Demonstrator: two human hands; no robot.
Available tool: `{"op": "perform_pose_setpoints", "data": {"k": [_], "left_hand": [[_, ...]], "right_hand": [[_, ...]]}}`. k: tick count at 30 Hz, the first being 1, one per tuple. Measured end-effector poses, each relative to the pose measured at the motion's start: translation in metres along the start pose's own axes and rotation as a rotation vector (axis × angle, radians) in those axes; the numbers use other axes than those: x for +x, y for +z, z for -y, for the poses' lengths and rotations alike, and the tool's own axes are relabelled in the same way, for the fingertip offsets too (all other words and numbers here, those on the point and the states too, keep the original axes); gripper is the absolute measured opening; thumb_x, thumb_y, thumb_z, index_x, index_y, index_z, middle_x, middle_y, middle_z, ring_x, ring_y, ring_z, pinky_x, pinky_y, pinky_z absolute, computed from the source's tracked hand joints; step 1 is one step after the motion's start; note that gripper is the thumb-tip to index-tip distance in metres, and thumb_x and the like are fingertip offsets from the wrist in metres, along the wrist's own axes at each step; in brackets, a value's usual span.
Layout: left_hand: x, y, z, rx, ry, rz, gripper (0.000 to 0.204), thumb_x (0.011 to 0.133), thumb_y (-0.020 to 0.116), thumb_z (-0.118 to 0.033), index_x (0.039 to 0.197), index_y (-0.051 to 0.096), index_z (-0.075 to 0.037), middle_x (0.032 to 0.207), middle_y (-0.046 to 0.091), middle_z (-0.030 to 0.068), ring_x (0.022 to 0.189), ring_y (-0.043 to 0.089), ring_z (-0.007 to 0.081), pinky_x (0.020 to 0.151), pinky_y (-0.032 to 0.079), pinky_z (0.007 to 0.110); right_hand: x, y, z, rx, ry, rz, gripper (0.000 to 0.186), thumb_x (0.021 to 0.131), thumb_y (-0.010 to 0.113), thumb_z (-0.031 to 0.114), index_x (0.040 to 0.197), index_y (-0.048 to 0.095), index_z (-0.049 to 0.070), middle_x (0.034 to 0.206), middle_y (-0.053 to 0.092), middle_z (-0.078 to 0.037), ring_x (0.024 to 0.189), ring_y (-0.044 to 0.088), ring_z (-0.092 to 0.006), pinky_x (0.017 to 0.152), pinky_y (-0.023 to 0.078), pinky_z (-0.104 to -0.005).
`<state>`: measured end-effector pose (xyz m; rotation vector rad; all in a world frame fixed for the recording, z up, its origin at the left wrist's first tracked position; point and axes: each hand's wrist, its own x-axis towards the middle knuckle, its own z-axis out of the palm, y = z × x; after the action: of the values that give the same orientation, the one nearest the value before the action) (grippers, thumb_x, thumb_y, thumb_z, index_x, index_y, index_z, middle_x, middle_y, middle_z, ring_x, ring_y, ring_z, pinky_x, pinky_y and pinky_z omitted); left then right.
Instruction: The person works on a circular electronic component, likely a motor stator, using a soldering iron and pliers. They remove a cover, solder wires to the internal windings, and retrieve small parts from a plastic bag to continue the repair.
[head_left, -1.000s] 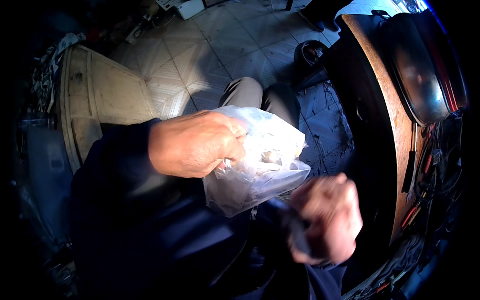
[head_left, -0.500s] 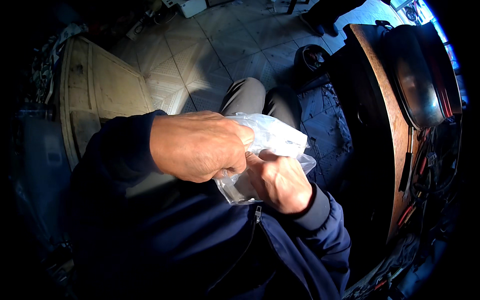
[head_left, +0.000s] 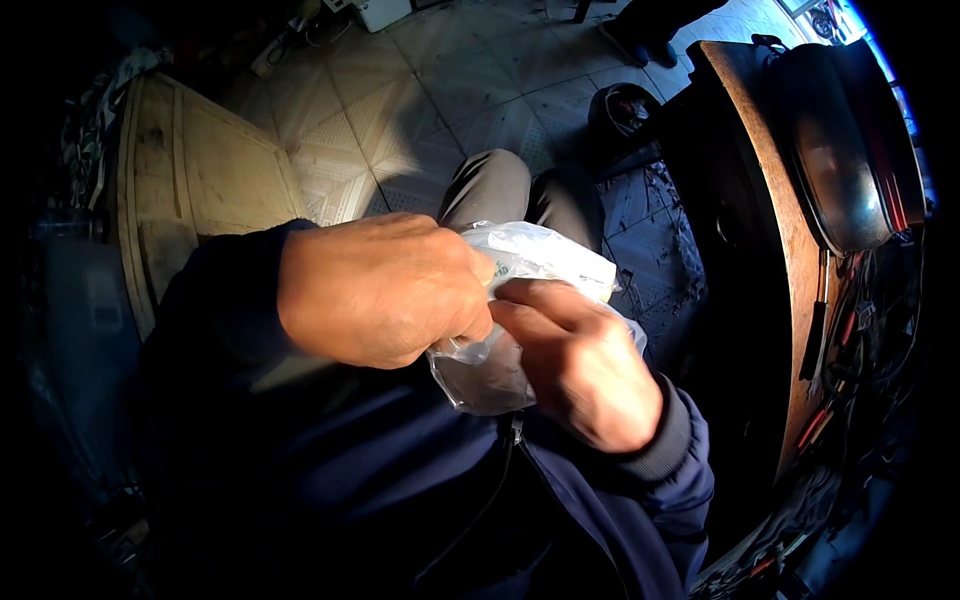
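Over my lap is a clear plastic bag [head_left: 485, 385], crumpled, with something white and boxy showing through its upper part. My left hand [head_left: 385, 290] is closed on the bag's left side, knuckles up, its fingertips hidden beneath. My right hand [head_left: 575, 355] pinches the plastic beside the left hand's fingers, thumb and forefinger together. Slight motion blur smears the back of the right hand. The two hands nearly meet at the middle of the bag. What lies inside cannot be made out fully.
A pale wooden cabinet [head_left: 225, 165] stands at the left. On the right a wooden-edged table [head_left: 770, 190] carries a dark rounded metal object [head_left: 835, 150] and several hand tools and cables. A dark bucket [head_left: 622, 110] sits on the tiled floor [head_left: 400, 70]; beyond it are another person's legs [head_left: 645, 30].
My right hand has shifted right and slightly down, its fingers now lying more over the bag. My left hand has drifted slightly left. The bag's lower part looks more spread out.
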<state>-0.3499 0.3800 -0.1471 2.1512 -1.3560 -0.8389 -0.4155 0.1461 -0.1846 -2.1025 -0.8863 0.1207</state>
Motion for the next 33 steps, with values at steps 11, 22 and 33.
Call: {"op": "perform_pose_setpoints", "data": {"k": [11,22,33], "left_hand": [[-0.002,-0.005,-0.004,0.063,-0.042,-0.016,0.006,0.082,0.070,0.000,0.078,0.070,-0.004,0.087,0.065,0.0081,0.079,0.068,0.0274,0.062,0.054,0.040],[0.001,-0.007,-0.004,0.093,0.035,0.007,0.006,0.082,0.069,-0.001,0.078,0.068,-0.004,0.086,0.060,0.0076,0.079,0.065,0.0274,0.061,0.053,0.041],[0.005,-0.007,-0.004,0.122,0.079,0.016,0.009,0.082,0.067,-0.002,0.075,0.062,-0.004,0.084,0.056,0.0086,0.077,0.063,0.0274,0.059,0.051,0.041]], "right_hand": [[-0.035,-0.003,-0.015,-0.705,0.230,0.104,0.026,0.084,0.066,0.015,0.102,0.073,-0.003,0.097,0.060,-0.019,0.092,0.062,-0.0335,0.077,0.055,-0.0429],[-0.008,0.041,-0.070,-0.488,0.119,0.382,0.016,0.086,0.069,0.012,0.099,0.070,0.003,0.089,0.066,-0.018,0.079,0.066,-0.0363,0.070,0.054,-0.0447],[-0.030,0.076,-0.125,-0.253,-0.017,0.122,0.025,0.095,0.065,0.027,0.110,0.072,0.007,0.097,0.069,-0.012,0.087,0.068,-0.0319,0.081,0.055,-0.0454]]}}
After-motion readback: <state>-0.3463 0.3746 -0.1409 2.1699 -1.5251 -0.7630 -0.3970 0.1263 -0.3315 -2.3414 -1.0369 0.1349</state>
